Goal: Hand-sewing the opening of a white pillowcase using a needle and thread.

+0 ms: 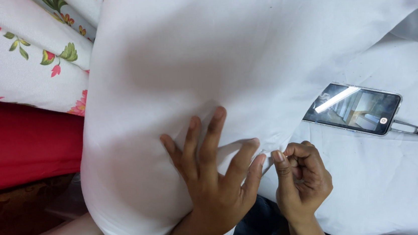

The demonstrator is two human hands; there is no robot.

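Observation:
A large sheet of white cloth [243, 44] fills most of the view, draped over a rounded shape. My left hand [214, 182] lies flat on it with the fingers spread, pressing the fabric down near a fold. Right beside it, my right hand [303, 182] is curled into a pinch, thumb and forefinger closed on the edge of the white cloth by the left thumb. Whether a needle or thread is in that pinch is too small to tell.
A smartphone [353, 109] lies screen-up on the white cloth at the right, with a dark clip or pen [409, 126] beside its lower corner. Floral-print fabric [17, 53] and red fabric [20, 144] lie at the left. Dark trousers [258, 224] show below.

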